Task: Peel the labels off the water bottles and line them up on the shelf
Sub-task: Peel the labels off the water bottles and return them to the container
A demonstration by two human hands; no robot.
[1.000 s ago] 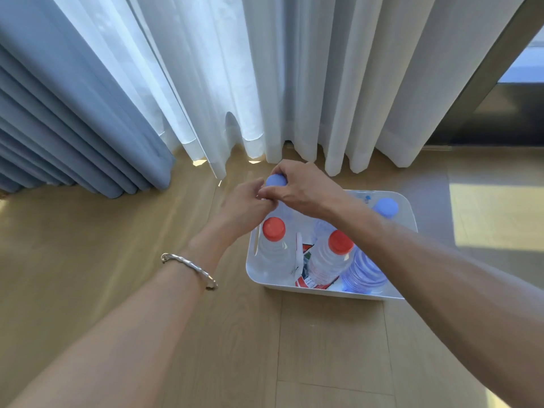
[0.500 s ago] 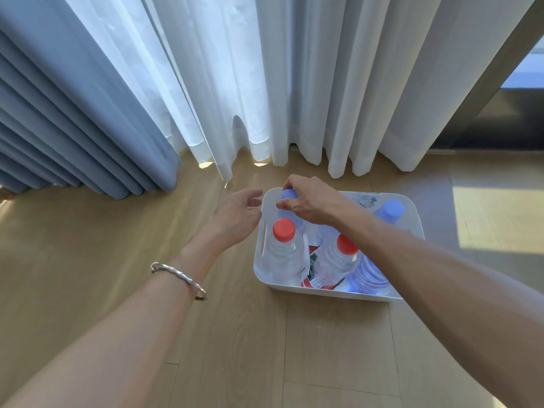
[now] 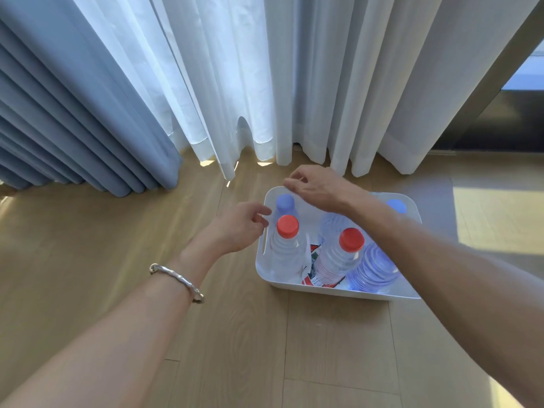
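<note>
A white plastic bin [image 3: 297, 285] sits on the wooden floor with several clear water bottles in it. Two have red caps [image 3: 288, 226] [image 3: 351, 239]. A blue-capped bottle [image 3: 285, 201] stands in the bin's far left corner, and another blue cap [image 3: 396, 206] shows at the far right. A red and white label scrap [image 3: 313, 278] lies between the bottles. My right hand [image 3: 316, 185] hovers just above the far left bottle, fingers loose, holding nothing. My left hand [image 3: 240, 228] is beside the bin's left wall, fingers apart and empty.
White sheer curtains [image 3: 294, 78] hang just behind the bin, with blue drapes [image 3: 73, 98] to the left. A dark door frame [image 3: 500, 113] stands at the far right. No shelf is in view.
Both hands held the blue-capped bottle above the bin a second ago. It now stands in the far left corner, and both hands have let go and drawn apart.
</note>
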